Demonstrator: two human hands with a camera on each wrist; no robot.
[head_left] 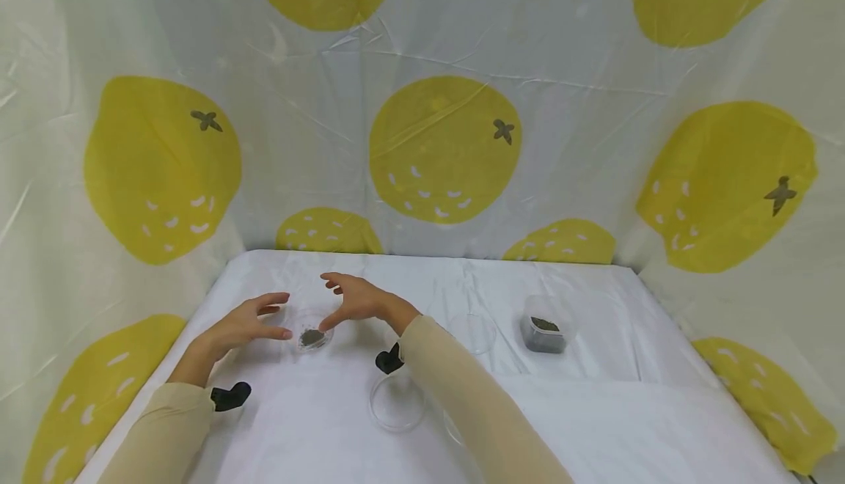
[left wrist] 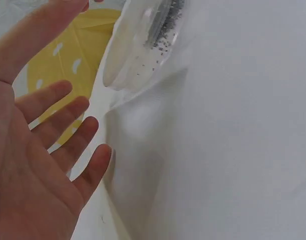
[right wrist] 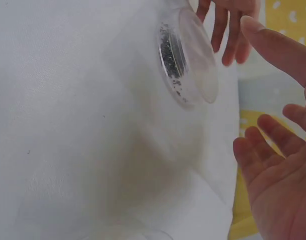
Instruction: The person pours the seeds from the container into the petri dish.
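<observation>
A clear round dish [head_left: 303, 347] with dark grains [head_left: 312, 337] scattered over its bottom stands on the white cloth between the two hands. My left hand [head_left: 239, 328] is at the dish's left, thumb and fingers spread and relaxed, holding nothing. On the other side, my right hand [head_left: 359, 299] reaches in with its fingers extended and its thumb near the rim. In the left wrist view, the open palm [left wrist: 37, 165] faces the dish [left wrist: 135, 60]. From the right wrist, the dish [right wrist: 205, 75] appears beside the right hand [right wrist: 280, 165], with a gap between them.
A clear round piece [head_left: 398, 402] lies in front of the right forearm, and another [head_left: 474, 334] lies right of it. Farther right stands a clear square tub [head_left: 544, 343] holding dark grains. A lemon-print curtain [head_left: 568, 161] hangs behind the table.
</observation>
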